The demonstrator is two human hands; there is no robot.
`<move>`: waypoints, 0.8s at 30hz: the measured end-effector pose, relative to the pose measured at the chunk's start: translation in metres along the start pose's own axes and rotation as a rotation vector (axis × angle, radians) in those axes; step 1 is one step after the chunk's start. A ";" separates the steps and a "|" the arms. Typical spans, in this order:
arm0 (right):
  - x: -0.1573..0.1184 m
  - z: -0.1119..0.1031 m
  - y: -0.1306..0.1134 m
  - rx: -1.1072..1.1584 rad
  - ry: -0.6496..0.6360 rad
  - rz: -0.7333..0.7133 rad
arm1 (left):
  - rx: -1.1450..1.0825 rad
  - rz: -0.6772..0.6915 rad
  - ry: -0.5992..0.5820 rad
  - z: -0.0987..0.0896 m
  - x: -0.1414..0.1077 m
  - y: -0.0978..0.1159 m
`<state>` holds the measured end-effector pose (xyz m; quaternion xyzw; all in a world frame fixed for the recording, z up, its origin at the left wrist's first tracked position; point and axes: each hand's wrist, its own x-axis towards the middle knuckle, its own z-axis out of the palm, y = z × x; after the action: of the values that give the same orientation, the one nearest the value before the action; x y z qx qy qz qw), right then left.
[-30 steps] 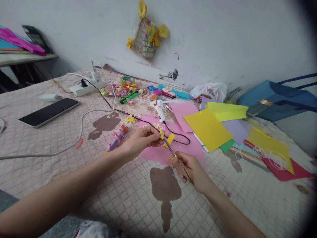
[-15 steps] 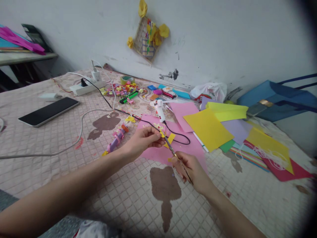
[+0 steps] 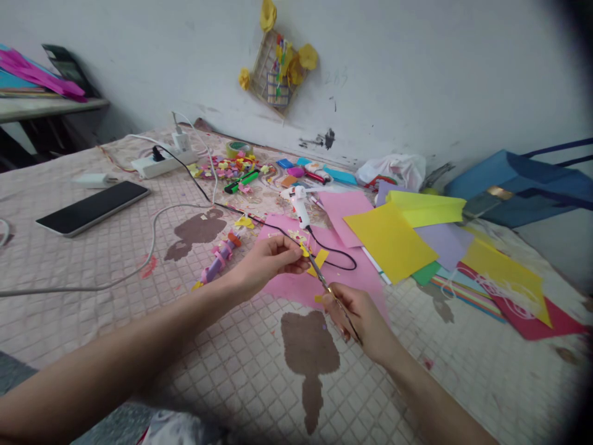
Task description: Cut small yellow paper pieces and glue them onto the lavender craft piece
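Observation:
My left hand [image 3: 278, 259] pinches a small yellow piece [image 3: 304, 249] between thumb and fingertips, above a pink sheet [image 3: 282, 285]. My right hand [image 3: 354, 315] is closed around slim metal scissors [image 3: 323, 279], which point up and left; their tips touch or nearly touch the yellow piece. A yellow strip [image 3: 320, 259] lies just behind the blades. Beyond the hands a white glue gun [image 3: 300, 209] rests on the pink sheet. To the left lies a purple stick [image 3: 217, 264] with pink and orange pieces around it.
A phone [image 3: 95, 207] and a power strip [image 3: 155, 162] lie at the left, with cables running across the cloth. Small foam flowers [image 3: 227, 165] and a tape roll [image 3: 239, 148] are at the back. Coloured sheets [image 3: 391, 241] and a blue bag [image 3: 519, 185] occupy the right.

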<state>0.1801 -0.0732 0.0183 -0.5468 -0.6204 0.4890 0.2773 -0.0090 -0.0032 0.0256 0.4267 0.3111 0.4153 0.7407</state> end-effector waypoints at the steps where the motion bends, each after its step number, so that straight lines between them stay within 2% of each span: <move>1: 0.000 0.000 0.000 -0.002 -0.001 -0.001 | 0.003 -0.001 -0.007 -0.001 0.000 0.000; 14: -0.003 -0.008 -0.003 -0.058 -0.048 -0.003 | 0.098 -0.027 -0.154 -0.012 0.003 0.013; 24: -0.004 -0.007 -0.007 -0.064 -0.041 -0.012 | 0.064 -0.071 -0.133 -0.012 0.004 0.012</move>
<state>0.1848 -0.0741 0.0279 -0.5415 -0.6446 0.4782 0.2501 -0.0212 0.0081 0.0308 0.4655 0.2895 0.3494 0.7598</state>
